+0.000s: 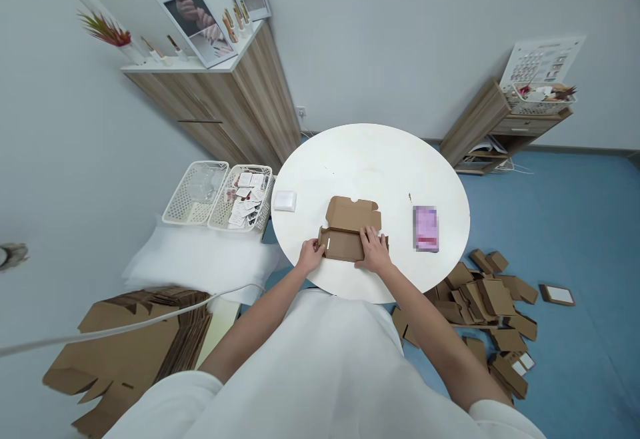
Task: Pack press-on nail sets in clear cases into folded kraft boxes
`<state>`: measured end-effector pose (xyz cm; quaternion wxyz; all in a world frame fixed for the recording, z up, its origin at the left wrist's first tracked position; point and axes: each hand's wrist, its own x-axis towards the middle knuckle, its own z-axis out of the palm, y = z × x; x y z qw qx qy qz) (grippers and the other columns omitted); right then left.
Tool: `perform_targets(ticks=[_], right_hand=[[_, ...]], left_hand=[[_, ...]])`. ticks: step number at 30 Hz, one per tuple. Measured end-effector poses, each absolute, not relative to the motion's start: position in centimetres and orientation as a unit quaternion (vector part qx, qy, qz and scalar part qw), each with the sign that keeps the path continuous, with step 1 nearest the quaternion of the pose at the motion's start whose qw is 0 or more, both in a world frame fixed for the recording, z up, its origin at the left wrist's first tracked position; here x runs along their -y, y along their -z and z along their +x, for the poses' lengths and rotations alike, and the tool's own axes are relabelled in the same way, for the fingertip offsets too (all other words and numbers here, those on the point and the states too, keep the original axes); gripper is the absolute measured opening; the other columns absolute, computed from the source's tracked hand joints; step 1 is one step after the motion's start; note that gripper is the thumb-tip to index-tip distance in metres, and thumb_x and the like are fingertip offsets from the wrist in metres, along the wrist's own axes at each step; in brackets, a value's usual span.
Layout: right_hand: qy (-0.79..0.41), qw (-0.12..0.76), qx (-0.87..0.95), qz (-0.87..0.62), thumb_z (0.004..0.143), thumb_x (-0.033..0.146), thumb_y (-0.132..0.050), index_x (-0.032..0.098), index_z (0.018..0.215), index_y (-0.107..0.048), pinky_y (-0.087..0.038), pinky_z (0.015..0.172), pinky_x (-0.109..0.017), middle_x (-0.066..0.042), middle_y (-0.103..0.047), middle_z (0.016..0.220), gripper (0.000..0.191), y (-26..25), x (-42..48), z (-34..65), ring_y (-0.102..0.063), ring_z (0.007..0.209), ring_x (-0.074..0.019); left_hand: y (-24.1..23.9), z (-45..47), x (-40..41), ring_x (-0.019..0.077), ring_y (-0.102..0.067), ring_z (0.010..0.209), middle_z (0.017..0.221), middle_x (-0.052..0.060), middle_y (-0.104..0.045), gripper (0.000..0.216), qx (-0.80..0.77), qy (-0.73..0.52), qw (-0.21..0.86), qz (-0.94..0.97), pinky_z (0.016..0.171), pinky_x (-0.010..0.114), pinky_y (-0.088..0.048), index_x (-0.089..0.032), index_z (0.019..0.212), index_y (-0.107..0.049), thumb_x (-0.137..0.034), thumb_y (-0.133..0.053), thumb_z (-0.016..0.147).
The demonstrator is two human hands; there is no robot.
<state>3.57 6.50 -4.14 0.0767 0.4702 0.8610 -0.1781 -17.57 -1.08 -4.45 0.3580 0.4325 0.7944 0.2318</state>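
Observation:
A brown cardboard mailer box (343,244) lies partly folded near the front of the white round table (370,152), its lid flap laid back away from me. My left hand (311,254) pinches the box's left side wall between thumb and fingers. Over the right end of the box rests my right hand (374,250), its fingers spread on the cardboard and the lid's near edge. To the right on the table is a pink-purple packet (425,228), blurred out. A small stack of clear plastic sleeves (285,200) sits at the left edge.
Two white baskets (240,197) stand left of the table, one with many small packets. Flat cardboard blanks (130,339) are stacked at lower left, crossed by a white cable (150,322). Folded boxes (493,296) are heaped on the floor at right. Wooden cabinets stand behind.

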Motion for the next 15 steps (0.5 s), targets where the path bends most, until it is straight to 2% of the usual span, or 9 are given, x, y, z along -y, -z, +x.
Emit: perform_targets(ticks=[4, 6, 9, 12, 15], right_hand=[[0.184, 0.076, -0.862, 0.466, 0.054, 0.047, -0.069, 0.018, 0.138, -0.004, -0.007, 0.104, -0.051, -0.014, -0.011, 0.145, 0.110, 4.0, -6.6, 3.4, -0.002, 0.134, -0.0282], [0.186, 0.074, -0.863, 0.464, 0.054, 0.047, -0.069, 0.017, 0.138, -0.004, -0.008, 0.104, -0.050, -0.014, -0.010, 0.145, 0.111, 4.0, -6.6, 3.4, -0.002, 0.134, -0.0281], [0.184, 0.075, -0.865, 0.461, 0.054, 0.047, -0.070, 0.017, 0.138, -0.003, -0.007, 0.104, -0.049, -0.014, -0.009, 0.145, 0.112, 4.1, -6.5, 3.4, -0.001, 0.134, -0.0282], [0.183, 0.077, -0.872, 0.447, 0.053, 0.048, -0.070, 0.018, 0.138, -0.002, -0.008, 0.104, -0.049, -0.013, -0.008, 0.146, 0.113, 4.1, -6.4, 3.5, -0.001, 0.134, -0.0277], [0.180, 0.081, -0.880, 0.433, 0.052, 0.050, -0.070, 0.018, 0.139, -0.001, -0.009, 0.104, -0.049, -0.013, -0.007, 0.146, 0.115, 4.2, -6.4, 3.6, 0.000, 0.134, -0.0275]], left_hand=[[3.8, -16.2, 1.3, 0.0156, -0.057, 0.090, 0.117, 0.014, -0.052, 0.050, -0.775, -0.233, 0.364, 0.461, 0.076, 0.025, -0.043, -0.012, 0.118, -0.046, -0.044, -0.047, 0.079], [3.4, -15.7, 1.1, 0.0173, -0.055, 0.097, 0.115, 0.012, -0.054, 0.047, -0.770, -0.227, 0.355, 0.480, 0.079, 0.026, -0.042, -0.013, 0.116, -0.049, -0.045, -0.039, 0.083], [2.9, -15.6, 0.5, 0.0192, -0.051, 0.104, 0.107, 0.009, -0.060, 0.040, -0.770, -0.205, 0.331, 0.506, 0.084, 0.029, -0.039, -0.015, 0.110, -0.055, -0.036, -0.029, 0.087], [2.8, -15.9, -0.3, 0.0188, -0.055, 0.095, 0.101, 0.007, -0.064, 0.035, -0.774, -0.154, 0.341, 0.511, 0.079, 0.028, -0.041, -0.017, 0.106, -0.058, -0.030, -0.032, 0.086], [2.9, -16.3, -0.8, 0.0180, -0.059, 0.084, 0.094, 0.006, -0.066, 0.032, -0.788, -0.106, 0.347, 0.497, 0.069, 0.026, -0.042, -0.017, 0.100, -0.060, -0.032, -0.036, 0.085]])
